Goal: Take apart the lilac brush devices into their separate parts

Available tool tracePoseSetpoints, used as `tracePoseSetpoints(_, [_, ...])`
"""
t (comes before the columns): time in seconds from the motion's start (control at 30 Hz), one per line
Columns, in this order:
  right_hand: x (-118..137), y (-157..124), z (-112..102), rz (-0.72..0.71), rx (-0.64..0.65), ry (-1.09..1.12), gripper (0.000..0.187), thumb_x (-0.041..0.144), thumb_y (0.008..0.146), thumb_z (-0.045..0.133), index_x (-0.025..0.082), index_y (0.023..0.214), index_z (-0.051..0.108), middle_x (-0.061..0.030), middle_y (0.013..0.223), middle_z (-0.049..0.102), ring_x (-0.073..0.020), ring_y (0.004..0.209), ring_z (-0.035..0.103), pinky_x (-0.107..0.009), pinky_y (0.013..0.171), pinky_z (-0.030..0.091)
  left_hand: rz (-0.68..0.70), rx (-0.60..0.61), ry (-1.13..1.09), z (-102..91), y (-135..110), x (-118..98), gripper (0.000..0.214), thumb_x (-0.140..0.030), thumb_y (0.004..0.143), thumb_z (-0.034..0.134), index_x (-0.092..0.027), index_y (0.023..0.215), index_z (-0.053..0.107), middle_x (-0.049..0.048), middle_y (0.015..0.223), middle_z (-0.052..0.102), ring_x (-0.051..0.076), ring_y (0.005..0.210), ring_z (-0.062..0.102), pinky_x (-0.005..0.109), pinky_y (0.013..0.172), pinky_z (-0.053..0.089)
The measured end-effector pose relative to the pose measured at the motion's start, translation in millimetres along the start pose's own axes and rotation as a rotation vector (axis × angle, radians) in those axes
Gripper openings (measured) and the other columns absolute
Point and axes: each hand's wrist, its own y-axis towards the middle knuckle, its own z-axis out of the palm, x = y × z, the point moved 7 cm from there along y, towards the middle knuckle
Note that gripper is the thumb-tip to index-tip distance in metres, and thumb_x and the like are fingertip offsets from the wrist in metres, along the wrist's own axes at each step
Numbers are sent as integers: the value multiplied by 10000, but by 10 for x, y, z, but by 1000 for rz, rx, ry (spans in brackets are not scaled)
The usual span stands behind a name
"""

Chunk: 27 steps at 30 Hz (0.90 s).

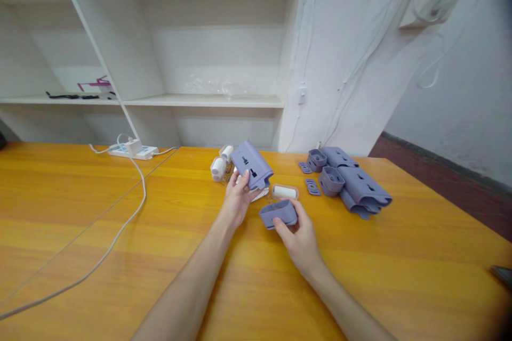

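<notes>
My left hand grips a purple-grey plastic shell with dark slots in its face, tilted above the table. In my right hand is a matching oval plastic cup, its hollow side turned up, held between thumb and fingers. The two parts are apart, the cup lower and to the right of the shell. Just behind the cup lies a white roller in a clear-pinkish case. Several white cylindrical pieces lie beyond my left hand, partly covered by the shell.
More purple-grey shells, oval cups and small slotted plates lie at the right on the wooden table. A white power strip with a cable stands at the back left. Shelves rise behind.
</notes>
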Motion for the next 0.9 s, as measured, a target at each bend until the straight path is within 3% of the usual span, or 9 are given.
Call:
tracePoseSetpoints(0.13, [25, -7, -40, -42, 1, -149, 387, 291, 725, 642, 188, 1087, 554, -8, 833, 640, -176, 704, 592, -266, 664, 482, 93, -75, -14, -113, 25, -128, 364, -287, 745, 736, -237, 1026, 511, 7, 1023, 644, 143, 890, 640, 393, 863, 518])
tracePoseSetpoints(0.27, [57, -38, -4, -35, 52, -114, 423, 301, 701, 656, 185, 1099, 573, 9, 751, 622, -165, 630, 561, -257, 603, 467, 106, -76, -14, -145, 5, -156, 376, -285, 740, 740, -242, 1031, 506, 11, 1047, 641, 144, 927, 637, 370, 875, 505])
tracePoseSetpoints(0.43, [19, 9, -215, 61, -174, 113, 486, 372, 716, 646, 178, 1150, 542, -35, 875, 640, -154, 596, 548, -256, 522, 459, 64, -100, -5, -149, -23, -125, 368, -287, 715, 757, -238, 992, 520, -8, 998, 648, 125, 850, 640, 361, 850, 514])
tracePoseSetpoints(0.57, [-58, 69, -451, 56, -356, 248, 493, 390, 750, 622, 179, 1184, 525, -25, 840, 609, -146, 591, 534, -227, 445, 422, 100, -157, -4, -184, -31, -184, 363, -275, 701, 758, -235, 984, 533, -16, 966, 647, 119, 828, 632, 342, 820, 526])
tracePoseSetpoints(0.7, [-57, 80, -549, -14, -421, 263, 450, 373, 759, 621, 187, 1160, 538, -4, 789, 591, -143, 597, 533, -233, 471, 443, 165, -203, 39, -218, -17, -276, 364, -319, 696, 739, -227, 996, 553, -3, 946, 645, 145, 814, 631, 327, 739, 543])
tracePoseSetpoints(0.9, [70, 73, -605, -114, -466, 270, 415, 362, 763, 629, 192, 1121, 504, -36, 913, 584, -150, 665, 576, -263, 533, 507, 413, -451, 162, -447, -47, -529, 330, -382, 702, 703, -189, 950, 603, 1, 865, 620, 117, 702, 587, 215, 574, 488])
